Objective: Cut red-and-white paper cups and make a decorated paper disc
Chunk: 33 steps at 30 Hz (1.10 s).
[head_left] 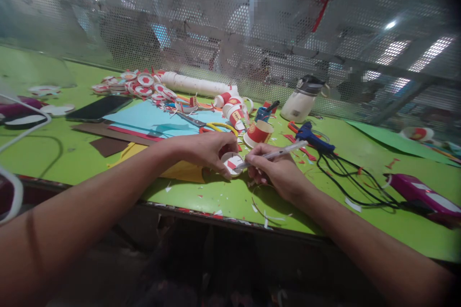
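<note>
My left hand grips the edge of a small round white paper disc with a red patch on it, near the table's front edge. The fingers of my right hand are closed around a pen, whose tip meets the disc. Right behind the disc stands a red and white paper cup, cut short. Scissors with yellow and orange handles lie just beyond my left hand, on light blue paper sheets.
On the green table lie paper scraps. A pile of red-white discs, a white tube of stacked cups and a phone sit at left. A bottle, blue glue gun with cable and purple device stand right.
</note>
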Available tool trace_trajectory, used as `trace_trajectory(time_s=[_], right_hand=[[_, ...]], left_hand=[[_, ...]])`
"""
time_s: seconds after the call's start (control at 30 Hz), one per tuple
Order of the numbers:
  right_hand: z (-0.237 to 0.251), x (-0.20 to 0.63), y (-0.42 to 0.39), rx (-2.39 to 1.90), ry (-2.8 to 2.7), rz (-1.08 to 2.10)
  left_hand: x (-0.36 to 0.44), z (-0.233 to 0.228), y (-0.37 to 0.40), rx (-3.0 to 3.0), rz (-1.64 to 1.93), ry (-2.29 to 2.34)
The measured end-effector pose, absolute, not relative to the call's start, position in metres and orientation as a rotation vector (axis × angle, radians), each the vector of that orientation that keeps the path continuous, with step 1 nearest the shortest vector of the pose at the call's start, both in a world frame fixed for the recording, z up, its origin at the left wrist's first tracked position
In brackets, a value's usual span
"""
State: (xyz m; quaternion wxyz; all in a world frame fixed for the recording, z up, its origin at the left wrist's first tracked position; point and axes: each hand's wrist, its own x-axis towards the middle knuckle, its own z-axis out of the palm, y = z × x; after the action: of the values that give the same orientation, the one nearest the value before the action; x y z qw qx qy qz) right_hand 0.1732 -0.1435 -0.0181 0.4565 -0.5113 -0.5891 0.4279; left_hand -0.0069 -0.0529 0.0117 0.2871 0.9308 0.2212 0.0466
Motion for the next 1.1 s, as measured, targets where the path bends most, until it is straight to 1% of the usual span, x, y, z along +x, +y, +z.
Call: trace_trajectory(time_s=[1.1], right_hand=[[-0.0148, 0.171, -0.1455, -1.291, -1.442, 1.064]], left_hand=[[-0.0066, 0.0124, -0.0526, 2.516, 0.122, 0.592]])
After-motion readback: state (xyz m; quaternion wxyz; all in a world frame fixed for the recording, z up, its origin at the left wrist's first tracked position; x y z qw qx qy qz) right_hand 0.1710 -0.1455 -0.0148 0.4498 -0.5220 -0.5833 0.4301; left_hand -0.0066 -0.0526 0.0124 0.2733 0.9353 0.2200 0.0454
